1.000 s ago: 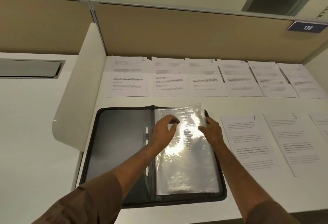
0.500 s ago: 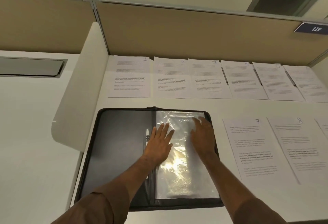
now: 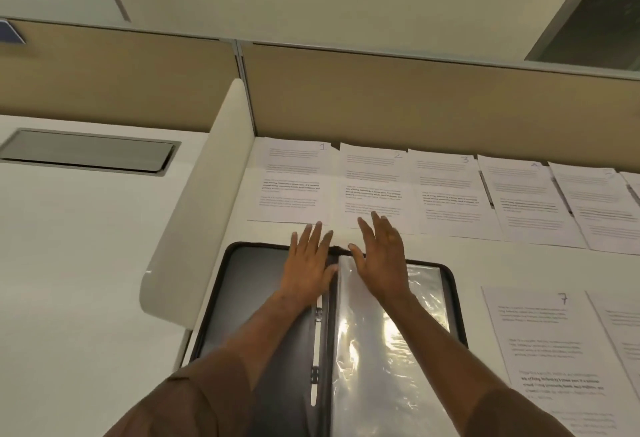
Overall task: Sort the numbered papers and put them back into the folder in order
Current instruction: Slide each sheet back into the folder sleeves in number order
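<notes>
A black zip folder (image 3: pixel 239 294) lies open on the white desk, with clear plastic sleeves (image 3: pixel 381 360) stacked on its right half. My left hand (image 3: pixel 308 263) and my right hand (image 3: pixel 381 256) reach over the folder's top edge with fingers straight, holding nothing. Their fingertips are at the lower edges of paper 1 (image 3: pixel 291 180) and paper 2 (image 3: pixel 374 191). Paper 3 (image 3: pixel 450 194), paper 4 (image 3: pixel 530 204) and a further sheet (image 3: pixel 602 208) continue the back row. Paper 7 (image 3: pixel 543 339) lies right of the folder.
A white curved divider (image 3: pixel 194 215) stands left of the folder, with a tan partition wall (image 3: pixel 415 97) behind the papers. A grey cable hatch (image 3: pixel 86 151) is set in the neighbouring desk at left. Another sheet (image 3: pixel 623 332) lies at the right edge.
Both hands left the plastic sleeves, which now lie flat, and moved forward past the folder's top edge toward papers 1 and 2. The camera tilted up and left.
</notes>
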The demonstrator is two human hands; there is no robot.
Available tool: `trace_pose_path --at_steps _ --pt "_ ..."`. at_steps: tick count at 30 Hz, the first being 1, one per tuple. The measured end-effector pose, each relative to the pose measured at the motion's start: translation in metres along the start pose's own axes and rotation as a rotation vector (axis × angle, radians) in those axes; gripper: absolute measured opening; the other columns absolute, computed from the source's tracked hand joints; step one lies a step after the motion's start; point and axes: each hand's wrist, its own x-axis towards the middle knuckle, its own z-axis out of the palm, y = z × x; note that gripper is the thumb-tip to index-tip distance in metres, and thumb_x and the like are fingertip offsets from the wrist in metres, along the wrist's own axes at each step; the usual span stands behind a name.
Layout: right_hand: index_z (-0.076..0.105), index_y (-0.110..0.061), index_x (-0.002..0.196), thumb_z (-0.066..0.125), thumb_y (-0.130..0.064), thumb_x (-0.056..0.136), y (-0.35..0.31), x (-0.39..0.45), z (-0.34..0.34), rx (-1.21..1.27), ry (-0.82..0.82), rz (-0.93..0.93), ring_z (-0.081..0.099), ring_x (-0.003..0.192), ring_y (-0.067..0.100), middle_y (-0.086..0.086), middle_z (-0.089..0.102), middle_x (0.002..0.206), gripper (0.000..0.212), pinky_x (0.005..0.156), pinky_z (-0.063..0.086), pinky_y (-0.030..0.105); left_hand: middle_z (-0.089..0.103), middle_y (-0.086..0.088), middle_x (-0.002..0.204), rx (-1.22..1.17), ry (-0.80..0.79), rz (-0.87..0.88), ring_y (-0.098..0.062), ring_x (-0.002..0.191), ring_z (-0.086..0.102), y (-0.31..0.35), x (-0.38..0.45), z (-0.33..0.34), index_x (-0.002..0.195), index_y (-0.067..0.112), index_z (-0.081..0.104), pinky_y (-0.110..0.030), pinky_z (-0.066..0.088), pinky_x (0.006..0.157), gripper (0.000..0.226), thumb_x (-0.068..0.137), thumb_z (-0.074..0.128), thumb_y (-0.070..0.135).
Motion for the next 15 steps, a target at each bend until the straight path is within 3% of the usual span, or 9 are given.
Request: trace_pose_path --at_steps 8,13,15 --pt "0.040 -0.014 0.154 0.052 -0.048 0.101 -0.026 0.071 0.012 0.001 -0.037 -0.006 0.029 0.150 0.035 0.015 0.032 0.162 0.064 0.122 0.025 0.049 -0.008 -0.010 0.168 0.039 0.066 -0.149 -0.029 0.155 -0.010 -0.062 0.064 -0.032 0.161 0.017 0.003 -0.048 -0.005 0.126 0.073 0.105 0.035 0.050" --pt "0.026 -0.016 0.159 0.041 -0.054 0.103 -0.036 0.112 0.029 -0.029 -0.135 0.000 0.016 0.155 0.032 0.012 0.018 0.167 0.069 0.124 0.010 0.045 -0.011 -0.009 0.168 0.035 0.047 -0.214 -0.029 0.155 -0.011 -0.088 0.100 -0.024 0.161 0.018 -0.002 -0.048 -0.006 0.126 0.074 0.104 0.029 0.054" --pt "0.025 -0.016 0.159 0.040 -0.054 0.103 -0.038 0.126 0.036 -0.025 -0.158 0.006 0.017 0.155 0.031 0.011 0.019 0.167 0.069 0.124 0.013 0.045 -0.012 -0.010 0.168 0.035 0.040 -0.229 -0.029 0.155 -0.011 -0.097 0.114 -0.018 0.161 0.018 -0.004 -0.047 -0.009 0.125 0.075 0.104 0.026 0.056"
